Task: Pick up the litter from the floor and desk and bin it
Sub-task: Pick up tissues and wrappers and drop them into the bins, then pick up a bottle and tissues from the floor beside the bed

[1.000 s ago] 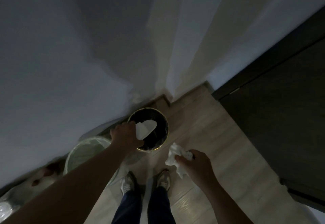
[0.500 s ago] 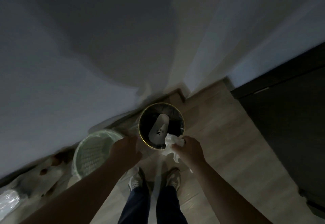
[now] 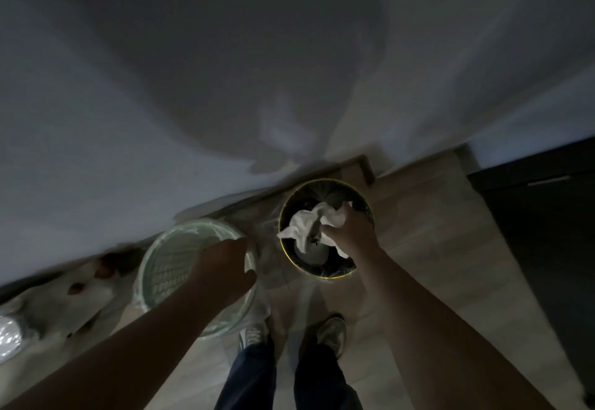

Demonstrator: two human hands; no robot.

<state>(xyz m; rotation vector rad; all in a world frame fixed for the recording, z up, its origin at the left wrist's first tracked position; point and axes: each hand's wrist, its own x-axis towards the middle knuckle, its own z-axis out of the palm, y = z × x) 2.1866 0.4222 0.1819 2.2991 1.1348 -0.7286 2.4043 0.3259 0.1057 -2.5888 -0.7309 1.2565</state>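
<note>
Crumpled white tissue paper (image 3: 304,226) is out over the bin's mouth now, where half a second ago it was only at the near rim! Sweeping from the left: a shiny crinkled plastic wrapper (image 3: 8,338) sits at the very edge of view, too blurred to say more. Next comes the pale green mesh basket with a clear liner (image 3: 167,264). The left hand (image 3: 225,258) has pulled back from the bin and hangs over that basket's right rim. The white scrap it carried is gone. Only the dark back of the hand shows, so I cannot tell whether the fingers are curled or loose.

On to the round black bin with the gold rim (image 3: 323,277), standing on the pale wooden floor (image 3: 434,248) against the white wall (image 3: 128,119). A flat pale piece of litter (image 3: 314,252) lies inside it, so the left hand's load is binned. Above it the right hand (image 3: 349,232) grips the tissue, fingers curled round the wad, with a loose tail reaching the bin's left rim. Far right, a dark cabinet (image 3: 531,264).

My read: one drop is banked and the second is a release away. That trailing tail could catch the rim and spill outside.
</note>
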